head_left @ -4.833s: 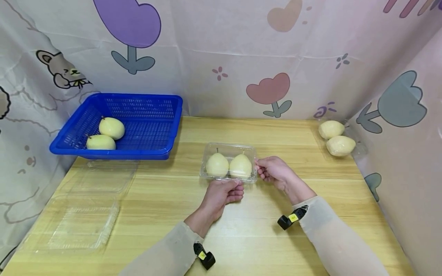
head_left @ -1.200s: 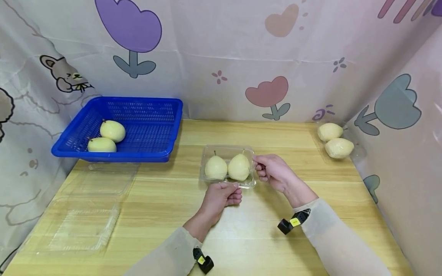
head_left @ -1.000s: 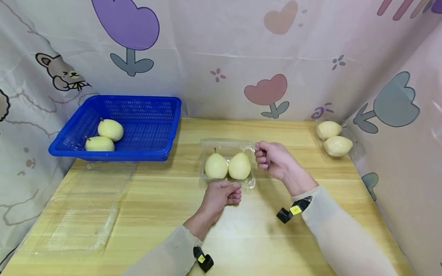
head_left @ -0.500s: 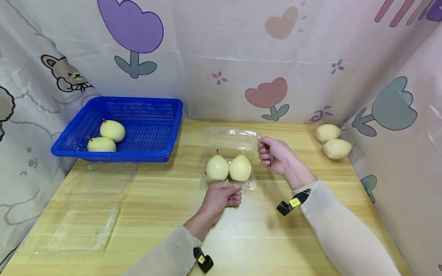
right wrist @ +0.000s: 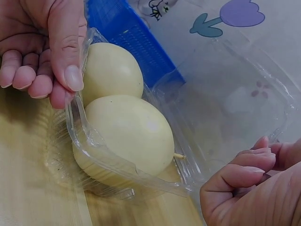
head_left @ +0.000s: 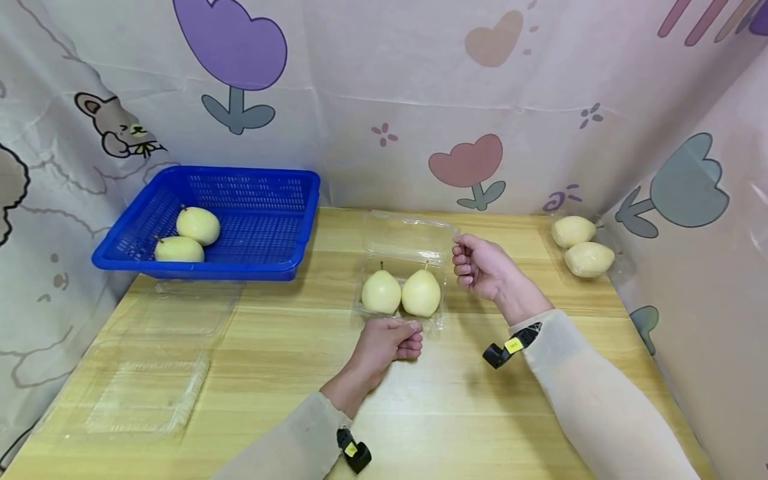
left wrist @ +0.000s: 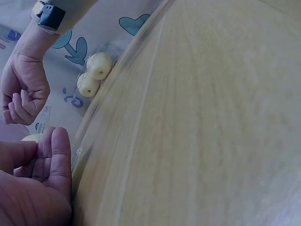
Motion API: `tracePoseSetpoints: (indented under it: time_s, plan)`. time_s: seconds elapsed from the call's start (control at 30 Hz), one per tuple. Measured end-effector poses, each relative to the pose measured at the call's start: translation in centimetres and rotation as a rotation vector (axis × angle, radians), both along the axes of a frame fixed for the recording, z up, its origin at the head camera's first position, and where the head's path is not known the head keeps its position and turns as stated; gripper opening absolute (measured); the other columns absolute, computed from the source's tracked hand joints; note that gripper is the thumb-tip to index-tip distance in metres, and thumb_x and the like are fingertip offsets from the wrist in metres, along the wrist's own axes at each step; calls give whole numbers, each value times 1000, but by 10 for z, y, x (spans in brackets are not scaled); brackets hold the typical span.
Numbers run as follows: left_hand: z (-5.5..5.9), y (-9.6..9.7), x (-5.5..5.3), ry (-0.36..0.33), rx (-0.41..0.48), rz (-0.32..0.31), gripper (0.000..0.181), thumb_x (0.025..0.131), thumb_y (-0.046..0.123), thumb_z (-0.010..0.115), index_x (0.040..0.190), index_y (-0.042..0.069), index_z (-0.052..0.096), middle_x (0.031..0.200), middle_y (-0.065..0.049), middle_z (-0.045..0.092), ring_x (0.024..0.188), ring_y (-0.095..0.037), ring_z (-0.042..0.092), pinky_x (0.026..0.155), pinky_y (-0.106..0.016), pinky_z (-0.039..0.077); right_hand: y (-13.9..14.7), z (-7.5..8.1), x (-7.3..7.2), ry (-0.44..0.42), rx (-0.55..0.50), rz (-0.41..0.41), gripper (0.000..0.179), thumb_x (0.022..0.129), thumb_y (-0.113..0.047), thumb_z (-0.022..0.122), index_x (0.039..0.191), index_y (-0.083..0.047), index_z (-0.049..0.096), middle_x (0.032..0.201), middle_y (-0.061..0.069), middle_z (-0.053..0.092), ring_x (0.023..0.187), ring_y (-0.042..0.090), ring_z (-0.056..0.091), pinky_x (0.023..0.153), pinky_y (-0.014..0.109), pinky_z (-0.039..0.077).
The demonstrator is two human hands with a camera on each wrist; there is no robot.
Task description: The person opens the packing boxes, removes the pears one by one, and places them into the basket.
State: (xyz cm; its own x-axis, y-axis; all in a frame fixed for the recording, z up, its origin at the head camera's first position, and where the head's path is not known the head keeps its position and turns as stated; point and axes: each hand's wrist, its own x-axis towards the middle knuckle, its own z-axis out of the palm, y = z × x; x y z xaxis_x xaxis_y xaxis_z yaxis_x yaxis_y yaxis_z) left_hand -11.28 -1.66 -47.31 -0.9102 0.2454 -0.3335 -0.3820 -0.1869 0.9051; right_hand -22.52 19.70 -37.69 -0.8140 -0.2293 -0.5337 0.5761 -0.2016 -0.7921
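A clear plastic clamshell box stands mid-table, its hinged lid tilted up and back. Side by side in its base sit two pale yellow pears, stems toward the hinge. My left hand pinches the near rim of the base between thumb and fingers, which the right wrist view shows up close. At the lid's right corner, my right hand pinches the plastic edge with thumb and forefinger, the other fingers curled. In the left wrist view the right hand appears beyond the left fingers.
A blue basket with two pears stands at back left. Clear empty boxes lie open on the table's left side. Another clear box with two pears stands at back right, near the curtain.
The right hand has lifted the lid from lying over the pears and swung it up and back, moving away from me. The left hand stays at the near rim.
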Motion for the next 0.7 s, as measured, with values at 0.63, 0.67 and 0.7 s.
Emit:
tracePoseSetpoints:
  time_s: [0.63, 0.67, 0.7]
  plan:
    - [0, 1, 1, 5, 0, 5, 27, 104, 8, 65, 114, -16, 71, 81, -5, 73, 71, -9, 70, 72, -25, 65, -3, 3, -4, 10, 22, 16, 38, 111, -28, 46, 76, -16, 51, 66, -8, 42, 54, 5, 33, 47, 19, 26]
    - [0, 1, 1, 5, -1, 5, 28, 104, 8, 65, 114, -16, 71, 81, -5, 73, 71, -9, 70, 72, -25, 65, -3, 3, -4, 11, 22, 17, 38, 111, -28, 45, 76, -16, 51, 66, -8, 42, 54, 5, 33, 46, 19, 26]
    - [0, 1, 1, 4, -1, 5, 28, 104, 8, 65, 114, -17, 71, 81, -5, 73, 72, -9, 70, 72, -25, 65, -3, 3, -4, 13, 23, 18, 38, 111, -28, 45, 76, -16, 51, 66, -8, 42, 54, 5, 33, 46, 19, 26]
